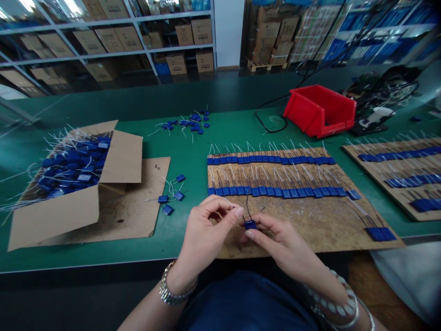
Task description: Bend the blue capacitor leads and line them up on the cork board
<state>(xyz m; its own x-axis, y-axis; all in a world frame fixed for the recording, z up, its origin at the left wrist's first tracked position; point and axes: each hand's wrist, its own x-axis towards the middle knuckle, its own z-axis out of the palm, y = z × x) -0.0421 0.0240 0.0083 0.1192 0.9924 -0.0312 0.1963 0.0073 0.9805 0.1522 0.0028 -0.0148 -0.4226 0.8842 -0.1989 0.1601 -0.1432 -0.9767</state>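
Observation:
Between thumb and fingers, my right hand grips a small blue block-shaped component with wire leads. My left hand pinches one of its thin leads, just left of the blue body; another dark lead sticks up. Both hands are over the near edge of a brown board. On that board lie two rows of like blue components, their white and dark leads pointing away from me. A few more components sit side by side at the board's near right corner.
At left, an open cardboard box full of blue components stands on a flat cardboard sheet. Loose components lie beside it, with another cluster farther back. A red bin stands behind the board; a second loaded board is at right.

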